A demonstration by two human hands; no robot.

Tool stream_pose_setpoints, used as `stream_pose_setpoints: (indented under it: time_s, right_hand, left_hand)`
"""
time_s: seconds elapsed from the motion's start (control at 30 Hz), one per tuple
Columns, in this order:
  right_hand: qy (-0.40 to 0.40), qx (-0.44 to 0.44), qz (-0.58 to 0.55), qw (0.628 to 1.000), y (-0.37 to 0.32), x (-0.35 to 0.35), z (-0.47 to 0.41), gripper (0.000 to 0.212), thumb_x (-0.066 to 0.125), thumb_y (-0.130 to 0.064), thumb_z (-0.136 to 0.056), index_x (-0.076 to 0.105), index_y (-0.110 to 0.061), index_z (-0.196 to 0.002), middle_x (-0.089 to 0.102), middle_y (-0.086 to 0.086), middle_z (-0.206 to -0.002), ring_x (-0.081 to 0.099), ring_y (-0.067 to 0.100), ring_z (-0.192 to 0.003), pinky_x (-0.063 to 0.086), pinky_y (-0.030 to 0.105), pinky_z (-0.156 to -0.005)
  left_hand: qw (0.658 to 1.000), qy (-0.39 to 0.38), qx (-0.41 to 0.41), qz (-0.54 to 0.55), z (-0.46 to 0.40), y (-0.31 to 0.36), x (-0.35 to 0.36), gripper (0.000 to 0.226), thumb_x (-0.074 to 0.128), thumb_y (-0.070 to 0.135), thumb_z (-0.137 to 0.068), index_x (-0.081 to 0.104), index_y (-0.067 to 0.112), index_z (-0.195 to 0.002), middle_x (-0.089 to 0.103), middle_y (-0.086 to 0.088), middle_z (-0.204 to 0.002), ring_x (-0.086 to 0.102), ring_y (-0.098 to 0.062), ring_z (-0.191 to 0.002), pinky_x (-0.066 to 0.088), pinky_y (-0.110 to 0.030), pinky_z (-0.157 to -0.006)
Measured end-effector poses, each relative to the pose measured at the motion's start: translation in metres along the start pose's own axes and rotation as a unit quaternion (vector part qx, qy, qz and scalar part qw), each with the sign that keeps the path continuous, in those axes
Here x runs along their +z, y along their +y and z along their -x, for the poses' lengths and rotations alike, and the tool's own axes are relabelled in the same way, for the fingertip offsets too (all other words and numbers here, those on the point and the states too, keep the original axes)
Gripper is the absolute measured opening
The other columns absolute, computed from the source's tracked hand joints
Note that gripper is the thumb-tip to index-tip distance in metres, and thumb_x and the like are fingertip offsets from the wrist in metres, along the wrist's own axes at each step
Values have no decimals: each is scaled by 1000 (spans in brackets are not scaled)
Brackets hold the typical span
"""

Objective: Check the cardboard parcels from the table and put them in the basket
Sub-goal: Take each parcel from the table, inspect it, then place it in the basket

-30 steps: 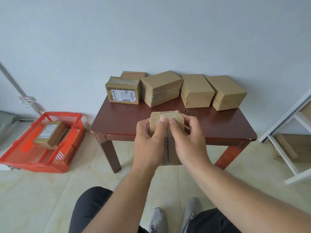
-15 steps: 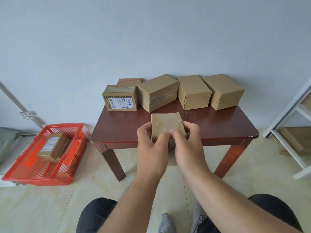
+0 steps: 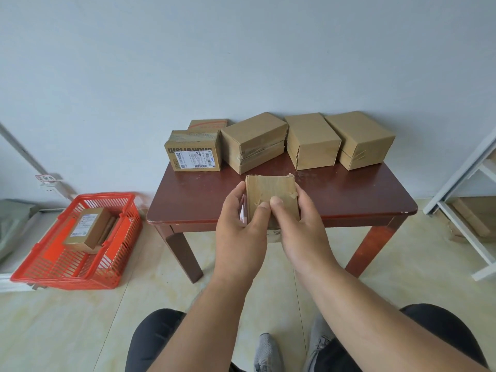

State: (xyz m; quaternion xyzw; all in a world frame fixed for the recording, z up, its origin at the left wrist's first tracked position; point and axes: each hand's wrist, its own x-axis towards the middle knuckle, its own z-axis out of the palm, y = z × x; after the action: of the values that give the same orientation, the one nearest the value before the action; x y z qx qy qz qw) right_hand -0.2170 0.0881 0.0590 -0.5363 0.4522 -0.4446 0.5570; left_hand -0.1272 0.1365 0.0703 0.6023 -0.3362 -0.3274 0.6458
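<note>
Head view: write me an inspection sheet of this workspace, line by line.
Surface: dark red wooden table against the wall.
Job's things: five cardboard parcels on the table, among them a labelled parcel at the left and a plain parcel at the right; held parcel raised in front of the table; red basket on the floor at the left with a basket parcel inside.
Clutter: nothing seen on the table.
Grippers: left hand and right hand both grip the held parcel.
Cables: nothing seen.
Surroundings: white rack at the right, tiled floor.

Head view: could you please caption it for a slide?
Both hands hold a parcel above the table; basket waits left.
</note>
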Motion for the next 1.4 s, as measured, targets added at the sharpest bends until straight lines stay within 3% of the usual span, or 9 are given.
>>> stream_pose_setpoints:
  time_s: [0.2,0.33,0.57,0.73,0.9,1.0,1.17,1.3,1.4]
  right_hand:
    - [0,1,-17,1000,0,-1,3,46,63,-32,-105,51,-41,-149,71,-17,-126,69,-1,-113,56,27,-97]
    - [-16,-8,5,1000,-1,-2,13,45,64,-30,-105,49,-44,-145,69,-20,-127,67,-7,-112,53,17,-88]
    - [22,9,4,1000,-5,-3,-2,43,71,-44,-95,61,-34,-135,69,-13,-126,66,0,-113,55,32,-99]
    - [16,-5,34,999,2,-3,1,74,64,-70,-78,57,-37,-145,62,-10,-141,62,7,-128,54,43,-109]
    - [23,-6,32,999,3,-4,6,72,68,-68,-81,55,-41,-147,61,-14,-142,61,4,-129,54,40,-109]
    - [20,2,34,999,6,-6,10,56,73,-51,-95,55,-40,-147,63,-19,-137,61,-1,-126,53,35,-108]
    - [4,48,-14,999,5,-5,10,44,69,-47,-98,51,-45,-138,67,-16,-125,67,3,-115,55,32,-98]
    - [-10,58,-24,998,1,-3,7,78,66,-74,-78,54,-37,-146,70,-11,-133,67,11,-124,54,45,-108]
    - [-28,29,-1,999,1,-6,9,86,66,-76,-80,43,-43,-156,62,-18,-143,60,3,-130,51,36,-111]
  left_hand:
    - [1000,1,-2,-8,-2,-4,-1,36,70,22,-101,55,32,-133,73,14,-125,67,-3,-121,55,-38,-106]
    - [1000,13,0,-19,-2,-2,-3,28,67,30,-102,52,31,-126,77,15,-113,74,-4,-103,59,-25,-85]
    - [999,-9,-12,-46,-1,-10,0,73,70,51,-96,40,26,-158,57,5,-151,55,-13,-140,50,-43,-113]
    - [998,-6,-33,-54,-9,-20,0,69,66,67,-87,56,29,-144,60,-4,-146,60,-25,-134,53,-51,-108]
    - [999,-7,-36,-24,-1,-15,-1,49,67,49,-98,53,37,-144,73,11,-125,69,-3,-115,57,-30,-98]
    - [999,-1,-43,-21,2,-12,-2,43,63,45,-101,53,38,-142,74,13,-115,71,5,-100,56,-19,-85]
    - [999,-7,-36,-22,9,-9,2,45,63,42,-102,48,41,-145,69,11,-125,69,0,-110,58,-25,-94]
    - [999,-10,-16,-48,12,-6,3,37,62,36,-104,49,44,-138,69,26,-117,65,10,-109,53,-11,-87]
    - [998,-18,-35,-49,10,-1,1,43,58,45,-104,50,41,-146,60,46,-111,51,29,-112,45,-3,-86]
